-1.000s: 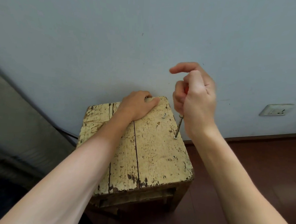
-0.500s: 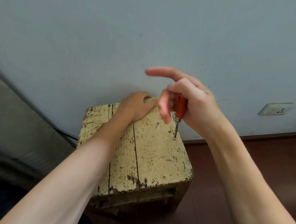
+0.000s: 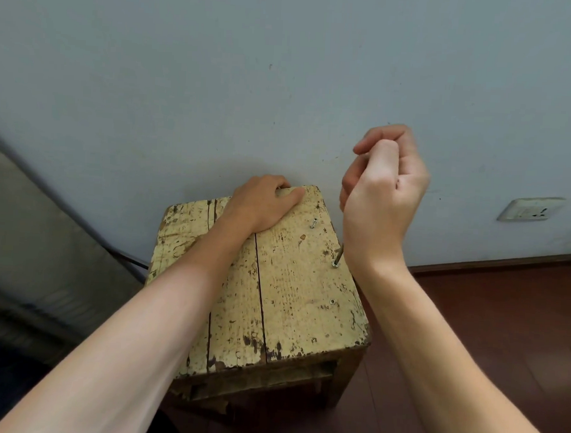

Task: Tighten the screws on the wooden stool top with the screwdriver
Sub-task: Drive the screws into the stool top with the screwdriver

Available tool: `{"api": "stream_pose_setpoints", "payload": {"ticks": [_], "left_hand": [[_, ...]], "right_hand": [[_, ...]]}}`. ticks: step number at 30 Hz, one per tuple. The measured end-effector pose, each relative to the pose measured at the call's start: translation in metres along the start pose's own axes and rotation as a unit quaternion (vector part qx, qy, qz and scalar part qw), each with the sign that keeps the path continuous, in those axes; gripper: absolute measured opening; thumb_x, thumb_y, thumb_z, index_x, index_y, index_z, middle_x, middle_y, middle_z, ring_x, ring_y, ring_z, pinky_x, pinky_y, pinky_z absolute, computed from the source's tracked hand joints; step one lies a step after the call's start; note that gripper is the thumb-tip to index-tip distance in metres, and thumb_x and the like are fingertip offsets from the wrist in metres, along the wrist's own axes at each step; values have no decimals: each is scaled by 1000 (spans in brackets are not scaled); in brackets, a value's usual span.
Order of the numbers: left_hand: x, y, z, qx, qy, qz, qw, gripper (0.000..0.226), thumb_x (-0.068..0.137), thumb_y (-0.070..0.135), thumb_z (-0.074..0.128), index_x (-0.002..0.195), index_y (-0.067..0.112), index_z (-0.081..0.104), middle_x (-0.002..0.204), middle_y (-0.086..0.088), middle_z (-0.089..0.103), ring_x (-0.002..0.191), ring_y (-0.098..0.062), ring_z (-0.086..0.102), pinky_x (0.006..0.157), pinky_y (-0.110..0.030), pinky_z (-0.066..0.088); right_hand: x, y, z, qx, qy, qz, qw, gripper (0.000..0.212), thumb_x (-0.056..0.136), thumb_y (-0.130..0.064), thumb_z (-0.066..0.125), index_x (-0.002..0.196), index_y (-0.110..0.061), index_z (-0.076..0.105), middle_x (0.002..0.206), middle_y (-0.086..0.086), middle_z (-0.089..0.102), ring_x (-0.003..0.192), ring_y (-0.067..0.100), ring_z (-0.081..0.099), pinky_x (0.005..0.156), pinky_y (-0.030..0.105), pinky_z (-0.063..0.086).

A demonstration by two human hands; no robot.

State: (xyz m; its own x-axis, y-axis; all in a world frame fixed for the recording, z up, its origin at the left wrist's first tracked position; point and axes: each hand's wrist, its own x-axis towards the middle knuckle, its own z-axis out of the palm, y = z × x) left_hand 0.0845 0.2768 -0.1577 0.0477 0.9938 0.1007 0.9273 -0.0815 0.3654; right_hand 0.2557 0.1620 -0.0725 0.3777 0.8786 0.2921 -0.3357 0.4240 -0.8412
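A worn wooden stool top (image 3: 287, 282) with chipped cream paint stands against the wall. My left hand (image 3: 261, 205) grips its far edge, fingers curled over the back, thumb on top. My right hand (image 3: 383, 195) is fisted round the screwdriver; its handle is hidden in the fist and only the metal shaft (image 3: 339, 255) shows. The tip sits in the middle screw (image 3: 335, 264) near the right edge. A raised screw (image 3: 313, 223) stands farther back, and a third screw (image 3: 332, 302) lies nearer me.
A pale blue-grey wall (image 3: 284, 84) rises right behind the stool, with a white socket (image 3: 531, 209) low at the right. Dark red wooden floor (image 3: 487, 309) lies to the right. A grey slanted surface (image 3: 28, 236) and a dark cable (image 3: 126, 257) are at the left.
My right hand has turned back and closed round the screwdriver, hiding the red handle that showed half a second ago. The tip stays on the middle screw. My left hand has not moved.
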Motion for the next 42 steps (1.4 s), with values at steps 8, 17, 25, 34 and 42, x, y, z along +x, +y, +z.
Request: {"api": "stream_pose_setpoints", "payload": {"ticks": [8, 17, 25, 34, 42], "left_hand": [[-5, 3, -5, -9, 1, 12, 1000, 71, 78, 83, 33, 112, 31, 68, 103, 11, 66, 94, -19, 62, 82, -38, 50], [-1, 1, -1, -8, 7, 8, 1000, 61, 81, 81, 35, 106, 36, 69, 101, 13, 69, 92, -16, 62, 75, -34, 43], [2, -2, 1, -6, 3, 7, 1000, 60, 86, 78, 40, 113, 35, 70, 110, 12, 70, 99, -17, 62, 81, -35, 44], [1, -1, 0, -7, 3, 9, 1000, 60, 86, 79, 40, 113, 34, 69, 112, 10, 70, 99, -19, 63, 81, -37, 47], [2, -1, 0, -5, 7, 5, 1000, 58, 88, 77, 42, 115, 34, 69, 113, 11, 70, 101, -17, 63, 80, -35, 43]], "right_hand": [[36, -12, -33, 41, -398, 114, 909, 47, 98, -8, 38, 136, -21, 63, 95, 8, 78, 80, 21, 73, 77, 29, 54], [23, -8, -17, 6, -245, 84, 966, 50, 99, 2, 28, 108, -19, 72, 46, -10, 29, 41, 10, 18, 44, 21, 18], [11, -2, -6, 2, 14, 38, 999, 32, 99, -2, 37, 83, -20, 58, 52, -8, 37, 45, 9, 31, 46, 21, 27], [41, -8, -40, 59, -407, 123, 903, 48, 97, -2, 38, 122, -18, 76, 61, 2, 63, 59, 21, 60, 67, 28, 53], [21, -4, -16, -1, -158, 75, 985, 40, 88, -8, 35, 76, -22, 71, 44, -9, 30, 39, 11, 19, 46, 19, 19]]}}
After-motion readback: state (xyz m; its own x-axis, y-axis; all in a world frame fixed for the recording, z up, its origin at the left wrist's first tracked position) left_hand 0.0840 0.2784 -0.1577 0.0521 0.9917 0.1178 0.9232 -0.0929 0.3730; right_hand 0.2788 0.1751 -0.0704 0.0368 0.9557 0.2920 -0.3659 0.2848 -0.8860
